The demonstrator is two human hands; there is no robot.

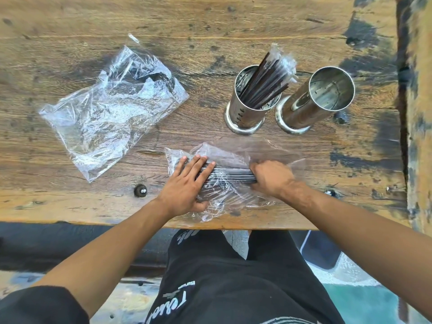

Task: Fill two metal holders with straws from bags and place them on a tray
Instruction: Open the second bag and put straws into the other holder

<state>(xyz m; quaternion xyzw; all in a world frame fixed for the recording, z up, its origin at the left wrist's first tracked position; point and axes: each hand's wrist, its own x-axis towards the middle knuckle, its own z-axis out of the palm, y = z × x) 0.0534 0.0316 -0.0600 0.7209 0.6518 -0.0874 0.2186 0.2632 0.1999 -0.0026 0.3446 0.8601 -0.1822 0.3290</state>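
Wooden table [210, 24] — bags [109, 111], holders [247, 106]

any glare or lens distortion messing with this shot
Head view: daylight glare streaks the empty bag and the bag of straws under both hands; both metal holders lean outward and the table edge bows, wide-angle distortion; focus reasonably sharp.

Bright, even daylight; glare glints on the crumpled plastic bag [112, 108] and metal holders [313, 99]. Wide-angle distortion bends and blurs the table's [210, 24] far edge.

Two upright steel holders side by side: left holder [251, 99] holds wrapped black straws [268, 80]; right holder [315, 99] empty. Clear bag of straws [230, 177] (lying flat); empty crumpled bag [109, 111].
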